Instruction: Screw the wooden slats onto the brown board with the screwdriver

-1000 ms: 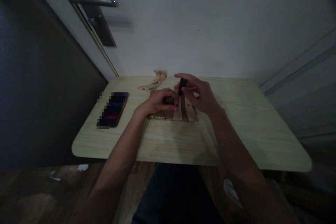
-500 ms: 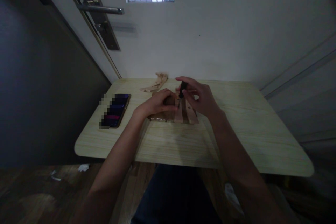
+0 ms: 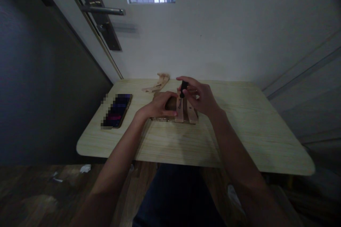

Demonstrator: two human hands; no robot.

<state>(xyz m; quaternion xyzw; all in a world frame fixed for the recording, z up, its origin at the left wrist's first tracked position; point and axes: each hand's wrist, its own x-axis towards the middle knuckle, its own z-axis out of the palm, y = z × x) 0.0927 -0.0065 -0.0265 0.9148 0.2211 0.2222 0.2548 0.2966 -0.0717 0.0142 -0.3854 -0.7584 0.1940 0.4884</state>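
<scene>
My right hand (image 3: 201, 96) pinches the black handle of a small screwdriver (image 3: 183, 88). Its thin shaft points down at a hole in a pale wooden piece (image 3: 179, 115). Against the left edge of that piece press the thumb and fingers of my left hand (image 3: 156, 107), steadying it. A second wooden piece (image 3: 192, 115) lies alongside on the right, partly covered by my right hand. Both rest on a flat brown block with a shiny wrapping (image 3: 170, 105). Whether a screw sits under the tip is too small to tell.
Behind my left hand lies another loose wooden piece (image 3: 161, 82). A phone (image 3: 118, 110) with a lit screen is at the left of the light wood table (image 3: 255, 124). A white door with a metal handle (image 3: 103, 10) stands right behind the table.
My left thumb has slid slightly down and left along the wooden piece. The screwdriver is a little more upright, its handle still in my right fingers. The view has shifted slightly.
</scene>
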